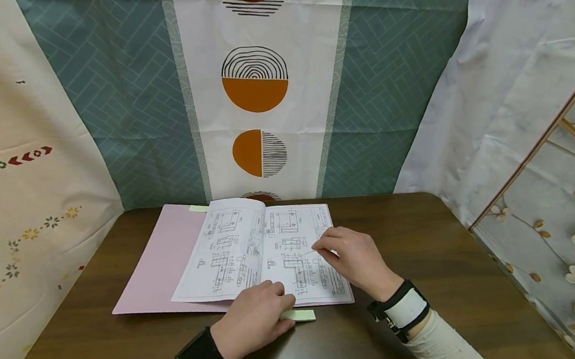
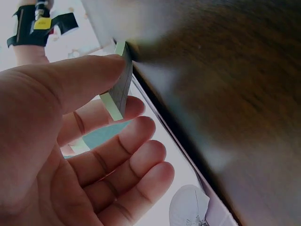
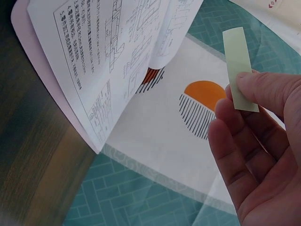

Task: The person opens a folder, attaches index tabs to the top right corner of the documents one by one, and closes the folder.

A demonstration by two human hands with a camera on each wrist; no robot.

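Note:
A booklet (image 1: 287, 288) of technical drawings lies open on the table, its pink cover (image 1: 153, 259) spread out to the left. My left hand (image 1: 254, 322), at the booklet's lower edge, pinches a small pad of pale green sticky notes (image 1: 303, 315) between thumb and index finger; the other fingers are loosely bent in the left wrist view. Over the right-hand page, my right hand (image 1: 353, 256) holds a single pale green sticky note (image 3: 239, 61) between thumb and fingertips. The head view shows that strip almost edge-on.
Another pale green sticky strip (image 1: 198, 208) shows at the top edge of the pink cover. The dark wooden table (image 1: 430, 281) stretches out on both sides. Patterned cloth (image 1: 132, 102) hangs behind it, with more fabric at left and right.

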